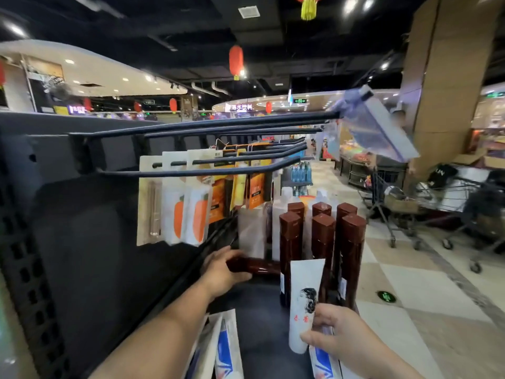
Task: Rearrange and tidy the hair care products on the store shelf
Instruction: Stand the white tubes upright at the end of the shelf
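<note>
My left hand (222, 270) grips a dark brown bottle (257, 266) that lies on its side on the black shelf (259, 318), behind the standing ones. Several tall brown bottles (322, 242) with brown caps stand upright in rows near the shelf's front edge. My right hand (338, 335) pinches a white tube (303, 302) with a dark print and red characters, held upright in front of the brown bottles. White tubes with blue print (226, 348) lie on the shelf near me.
Black peg hooks (207, 157) jut out over the shelf at head height, carrying carded packs with orange carrot shapes (188, 212). White bottles (254, 231) stand further back. Shopping carts (426, 209) stand in the tiled aisle to the right.
</note>
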